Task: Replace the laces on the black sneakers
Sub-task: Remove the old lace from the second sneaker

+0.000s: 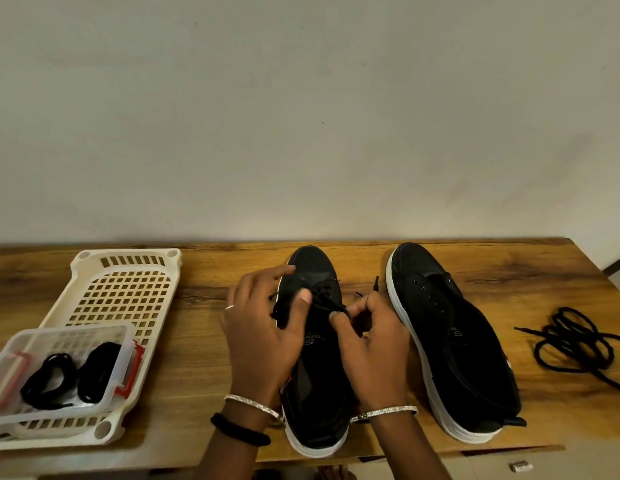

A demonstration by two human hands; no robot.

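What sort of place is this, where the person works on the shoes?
Most likely a room in a home, though I cannot be sure: a wooden table stands against a plain wall, and a clear storage box sits on a cream plastic basket.

Left sneaker: black with a white sole, toe toward the wall, on the worktop.
Left hand: grips a strand of the black lace at the eyelets.
Right hand: pinches the lace's other end, tip sticking up.
Right sneaker: just beside, eyelets showing.
Loose lace: tangled at far right.
Clear box: holds two lace bundles, inside a cream basket.
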